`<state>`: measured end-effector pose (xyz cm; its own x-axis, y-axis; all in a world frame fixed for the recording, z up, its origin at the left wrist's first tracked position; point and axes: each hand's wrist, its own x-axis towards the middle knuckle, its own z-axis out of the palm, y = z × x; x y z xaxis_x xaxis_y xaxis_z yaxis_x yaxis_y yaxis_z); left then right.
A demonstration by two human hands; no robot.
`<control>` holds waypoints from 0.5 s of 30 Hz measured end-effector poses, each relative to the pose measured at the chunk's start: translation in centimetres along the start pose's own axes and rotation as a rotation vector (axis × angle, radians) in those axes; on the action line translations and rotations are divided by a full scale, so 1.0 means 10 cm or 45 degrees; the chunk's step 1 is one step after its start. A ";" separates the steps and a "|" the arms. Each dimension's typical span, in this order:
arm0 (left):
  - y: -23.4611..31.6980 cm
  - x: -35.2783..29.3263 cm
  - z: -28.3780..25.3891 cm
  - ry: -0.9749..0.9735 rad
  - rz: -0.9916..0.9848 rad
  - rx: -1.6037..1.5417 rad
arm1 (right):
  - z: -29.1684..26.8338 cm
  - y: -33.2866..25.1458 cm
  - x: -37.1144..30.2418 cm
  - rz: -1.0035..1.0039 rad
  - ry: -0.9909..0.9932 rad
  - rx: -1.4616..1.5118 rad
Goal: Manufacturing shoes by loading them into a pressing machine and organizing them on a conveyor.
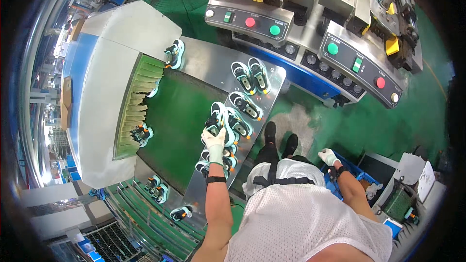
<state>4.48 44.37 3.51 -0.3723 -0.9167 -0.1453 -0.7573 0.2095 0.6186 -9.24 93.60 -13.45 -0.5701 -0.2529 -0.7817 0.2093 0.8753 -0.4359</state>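
Black and pale aqua on the held shoe, positioned over the metal surface, among others of its kind. Long axis running away from the body, slightly slanted, near end at the left hand. Cannot tell toe from heel, nor resting from lifted. Just to its right, overlapping in view, a neighbouring shoe on a stronger slant.

Left arm stretched forward, nearly straight, black band around the wrist, white glove above. Fingers clamped on the near end of the held shoe, back of the glove uppermost. Right arm out to the side, gloved right hand beside a blue bin; cannot tell whether with fingers together or apart.

Dark upper on the held shoe, thick pale sole edge showing along the right side. Farther out, a matching pair side by side; nearer, more shoes crowded against the left wrist in view. Left of the surface, a green conveyor belt.
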 end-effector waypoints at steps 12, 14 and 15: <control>0.03 0.28 0.32 -0.098 -0.113 -0.470 | 0.15 0.33 0.09 0.095 0.207 0.245; 0.08 0.31 0.27 -0.157 -0.125 -0.534 | 0.15 0.18 0.10 0.085 0.187 0.162; -0.16 0.46 0.46 -0.138 -0.083 -0.410 | 0.12 0.14 0.07 0.074 0.160 0.157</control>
<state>1.49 41.37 -1.67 -0.3962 -0.8797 -0.2630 -0.5794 0.0173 0.8148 -8.37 94.11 -15.12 -0.6474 -0.1432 -0.7486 0.3364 0.8277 -0.4492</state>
